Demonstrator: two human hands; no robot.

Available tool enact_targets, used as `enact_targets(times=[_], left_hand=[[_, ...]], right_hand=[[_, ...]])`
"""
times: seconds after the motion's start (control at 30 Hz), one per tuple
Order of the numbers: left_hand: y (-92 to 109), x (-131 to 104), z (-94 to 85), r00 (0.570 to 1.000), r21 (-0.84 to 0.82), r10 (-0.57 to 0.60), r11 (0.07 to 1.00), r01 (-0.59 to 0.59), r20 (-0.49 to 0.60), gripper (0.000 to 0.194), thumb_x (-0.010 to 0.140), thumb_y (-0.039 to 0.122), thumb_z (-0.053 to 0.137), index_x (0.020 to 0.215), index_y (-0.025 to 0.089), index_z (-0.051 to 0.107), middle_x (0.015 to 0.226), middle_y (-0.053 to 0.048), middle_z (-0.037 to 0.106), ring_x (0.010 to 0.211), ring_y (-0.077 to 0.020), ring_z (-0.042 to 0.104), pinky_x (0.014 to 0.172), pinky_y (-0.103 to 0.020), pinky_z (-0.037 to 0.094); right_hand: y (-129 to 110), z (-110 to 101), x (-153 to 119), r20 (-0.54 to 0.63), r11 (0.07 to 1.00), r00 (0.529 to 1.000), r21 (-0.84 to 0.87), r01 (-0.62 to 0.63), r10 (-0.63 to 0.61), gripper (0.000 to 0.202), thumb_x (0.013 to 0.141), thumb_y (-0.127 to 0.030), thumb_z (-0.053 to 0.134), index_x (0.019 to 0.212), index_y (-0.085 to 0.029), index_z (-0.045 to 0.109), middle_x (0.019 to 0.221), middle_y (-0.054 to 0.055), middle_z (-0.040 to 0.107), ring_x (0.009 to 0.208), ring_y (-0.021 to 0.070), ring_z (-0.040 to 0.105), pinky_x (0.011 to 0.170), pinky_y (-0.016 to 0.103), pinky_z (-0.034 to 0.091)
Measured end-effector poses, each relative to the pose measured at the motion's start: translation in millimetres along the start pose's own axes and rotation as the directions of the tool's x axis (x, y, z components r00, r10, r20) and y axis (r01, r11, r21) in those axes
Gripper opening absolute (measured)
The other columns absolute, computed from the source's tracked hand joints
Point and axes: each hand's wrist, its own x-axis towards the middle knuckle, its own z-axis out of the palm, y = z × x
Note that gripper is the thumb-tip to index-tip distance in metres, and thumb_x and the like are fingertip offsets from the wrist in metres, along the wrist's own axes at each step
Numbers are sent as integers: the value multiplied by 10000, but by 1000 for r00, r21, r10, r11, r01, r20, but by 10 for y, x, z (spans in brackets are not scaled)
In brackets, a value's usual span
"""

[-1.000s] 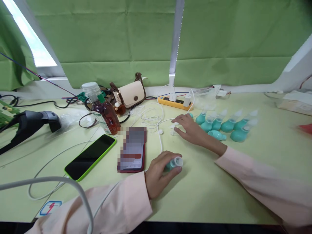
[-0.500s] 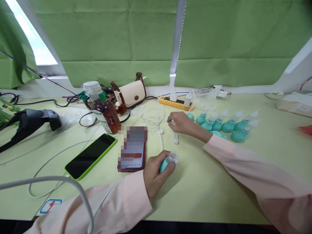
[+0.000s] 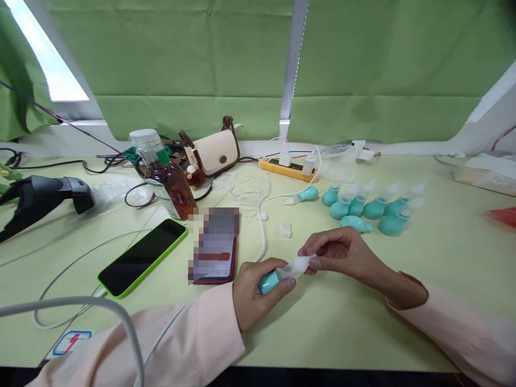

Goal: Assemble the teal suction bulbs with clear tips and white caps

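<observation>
Left hand (image 3: 253, 293) is wrapped around a teal rubber bulb (image 3: 269, 281), fingers closed on it, low over the table (image 3: 342, 333). Grip looks like bracing: bulb held steady, open end toward the other hand. Right hand (image 3: 342, 252) pinches a clear plastic tip (image 3: 297, 265) between thumb and fingertips, the other fingers curled in; tip sits right at the bulb's mouth, touching or nearly so. Can't tell if it's seated.

Just left of the hands: a red phone (image 3: 213, 250), screen blurred out, and a green-cased phone (image 3: 143, 257), screen dark, on a white cable (image 3: 72, 258). Beyond the hands a loose clear tip (image 3: 286, 230) lies alone, apart from the others.

Further back, a cluster of teal bulbs with tips (image 3: 374, 207), mostly fitted and grouped together; one bulb (image 3: 357, 223) lies on its side, another (image 3: 303, 195) lies apart to the left. Tips are translucent, hard to make out.

Back row: brown drink bottle (image 3: 167, 180), cream handbag (image 3: 212, 153), yellow power strip (image 3: 288, 167), green curtain (image 3: 201, 59). Black device (image 3: 40, 196) at left is cut off by the frame.
</observation>
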Motion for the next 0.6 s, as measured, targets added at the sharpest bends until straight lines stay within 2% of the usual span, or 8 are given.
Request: enact_targets(times=[0.2,0.33,0.47,0.6], left_hand=[[28,-5,-1,1000,7,-8,1000,8,30,284,740,351,503,819,112,635,590,-15,560,491,-95,417,474,-193,327],[23,2,0,999,-3,2,1000,-2,40,279,727,341,513,793,105,647,544,-4,531,455,-83,383,443,-189,308],[4,11,8,998,3,8,1000,-9,54,297,733,348,503,817,103,648,538,-2,514,455,-83,371,433,-190,299],[-2,7,18,996,19,67,998,-68,59,293,760,339,463,750,108,644,489,15,459,435,-77,325,410,-194,265]], right_hand=[[-22,-41,-16,75,1000,997,-26,0,1,129,628,-59,634,705,-162,634,765,26,640,668,125,608,593,245,522],[-20,-68,-20,104,990,995,-138,27,-12,193,604,-43,647,738,-182,654,788,27,651,729,140,609,608,232,514],[-31,-82,-13,138,963,990,-259,67,-32,275,590,-54,660,820,-205,668,793,29,665,693,139,618,585,222,517],[-20,-64,-6,104,960,994,-274,50,-22,252,570,-63,676,777,-207,679,754,20,672,665,134,620,582,213,517]])
